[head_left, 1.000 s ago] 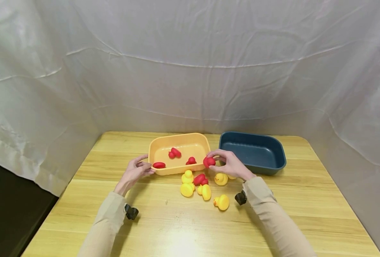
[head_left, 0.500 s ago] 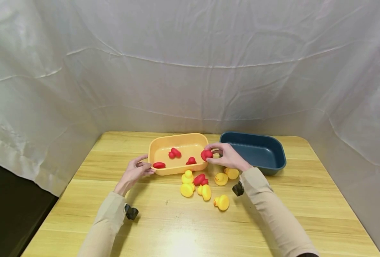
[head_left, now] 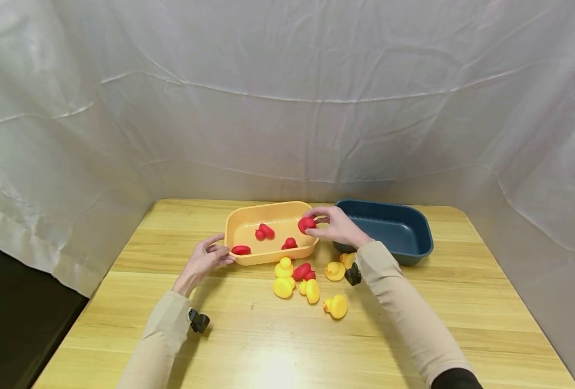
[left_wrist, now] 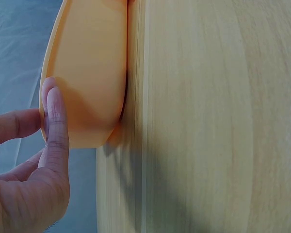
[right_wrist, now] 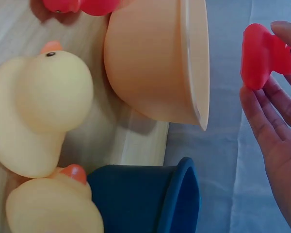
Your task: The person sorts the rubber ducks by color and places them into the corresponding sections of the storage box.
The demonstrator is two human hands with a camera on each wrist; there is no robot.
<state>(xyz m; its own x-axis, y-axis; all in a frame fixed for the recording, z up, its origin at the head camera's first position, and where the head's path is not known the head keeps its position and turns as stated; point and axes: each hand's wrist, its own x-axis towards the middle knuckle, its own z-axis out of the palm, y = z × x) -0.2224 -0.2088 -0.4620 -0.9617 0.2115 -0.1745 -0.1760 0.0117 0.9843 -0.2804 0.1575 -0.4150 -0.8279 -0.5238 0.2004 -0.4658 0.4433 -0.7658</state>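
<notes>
A red rubber duck (head_left: pixel 307 225) is pinched between the thumb and fingers of my right hand (head_left: pixel 338 226), over the right end of the yellow-orange bin (head_left: pixel 272 257). In the right wrist view the red duck (right_wrist: pixel 258 58) shows raised beyond the bin's rim (right_wrist: pixel 186 58). My left hand (head_left: pixel 207 260) grips the bin's left front corner; in the left wrist view the thumb and fingers of the left hand (left_wrist: pixel 39 189) lie on either side of the bin's rim (left_wrist: pixel 51 53). Inside the bin are three red ducks, one of them (head_left: pixel 265 231) near the middle.
Several yellow ducks (head_left: pixel 309 290) and one red duck (head_left: pixel 303 271) lie on the wooden table (head_left: pixel 248 335) in front of the bin. A dark blue bin (head_left: pixel 415 254) stands at the right. Grey-white cloth (head_left: pixel 287 119) hangs behind the table and at its sides.
My right hand has moved up and left with the red duck, from the bin's right front corner to over its right end. The left hand has stayed at the bin's corner.
</notes>
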